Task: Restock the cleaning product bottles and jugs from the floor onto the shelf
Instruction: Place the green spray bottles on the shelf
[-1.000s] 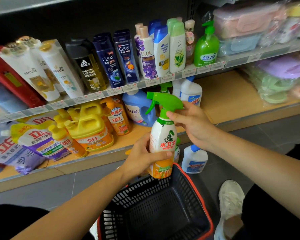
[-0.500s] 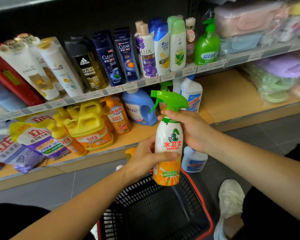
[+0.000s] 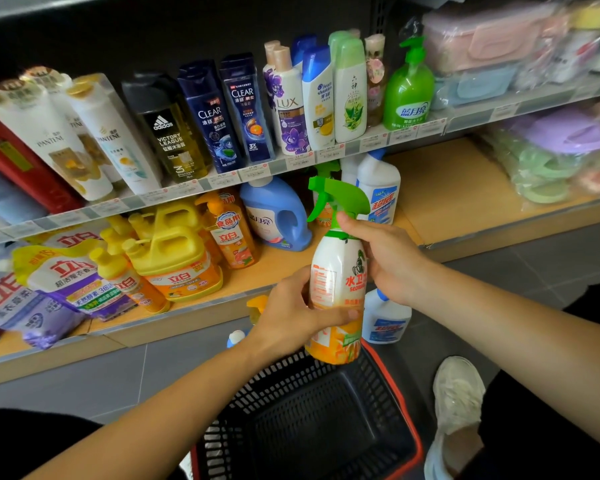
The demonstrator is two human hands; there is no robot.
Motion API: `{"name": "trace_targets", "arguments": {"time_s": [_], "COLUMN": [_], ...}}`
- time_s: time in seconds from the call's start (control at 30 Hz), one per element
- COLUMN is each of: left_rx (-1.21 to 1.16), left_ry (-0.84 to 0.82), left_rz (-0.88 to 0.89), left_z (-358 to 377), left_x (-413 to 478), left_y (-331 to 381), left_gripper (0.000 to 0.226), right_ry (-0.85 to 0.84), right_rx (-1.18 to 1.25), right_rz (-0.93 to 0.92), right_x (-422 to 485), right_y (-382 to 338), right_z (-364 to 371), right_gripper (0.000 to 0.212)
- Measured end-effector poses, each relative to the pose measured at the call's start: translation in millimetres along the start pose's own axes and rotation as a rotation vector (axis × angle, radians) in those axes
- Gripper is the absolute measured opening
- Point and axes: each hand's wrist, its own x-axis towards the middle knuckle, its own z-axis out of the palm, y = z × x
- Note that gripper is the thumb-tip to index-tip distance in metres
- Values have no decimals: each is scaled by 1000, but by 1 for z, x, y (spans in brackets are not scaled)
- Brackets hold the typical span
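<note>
left hand [image 3: 291,315]: fingers wrapped round spray bottle [image 3: 338,271] lower body
right hand [image 3: 390,259]: gripping its neck
bottle axis: near upright
nozzle: points left

Shop aisle, seen low and close.
Lower shelf [image 3: 458,188]: bare light wood w/ metal front edge and a wood fascia [image 3: 174,332] under it. Upper shelf [image 3: 478,114] above it has a price-tag rail. Dark back panel [image 3: 101,36] behind upper shelf, w/ slotted upright [image 3: 382,13]. Floor [image 3: 551,258] in front of lower shelf: grey tiles, thin joints. Even light.
</note>
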Motion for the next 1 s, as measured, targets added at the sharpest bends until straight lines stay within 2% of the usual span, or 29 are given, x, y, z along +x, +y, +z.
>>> {"name": "trace_targets", "arguments": {"time_s": [0.1, 0.17, 0.23, 0.3, 0.43, 0.47, 0.63, 0.73, 0.87, 1.0], "left_rx": [-179, -281, -340, -342, -234, -213, -224, -281, -393, -496], "left_ry": [-84, -137, -167, -170, -158, -159, -138, -59, 103, 176], "left_rz": [-41, -64, -84, -98, -100, -104, -104, -79, -32, 1], "left_z": [-6, -7, -8, -9, -8, -8, -5, -10, -24, -43], "left_x": [0, -2, -2, -3, -3, -3, -1, 3, 9, 15], "left_y": [6, 9, 11, 11, 10, 9, 5, 5, 10, 16], "left_gripper": [53, 54, 57, 55, 49, 48, 50, 56, 45, 49], "right_ry": [-126, -175, -204, -205, -65, -28, 61, -57, -266, -386], "right_rx": [101, 111, 88, 74, -96, -145, -245, -266, -464, -537], "right_rz": [92, 140, 168, 158, 81, 76, 16, 36, 99, 173], "right_x": [1, -1, -3, -3, 1, 2, 4, 3, -4, -14], "right_y": [-4, -6, -9, -10, -8, -7, 0, 1, 4, 14], "right_z": [0, 1, 3, 3, 2, 1, -2, -4, -8, -4], "right_gripper": [36, 59, 69, 64, 23, 20, 28, 26, 53, 64]}}
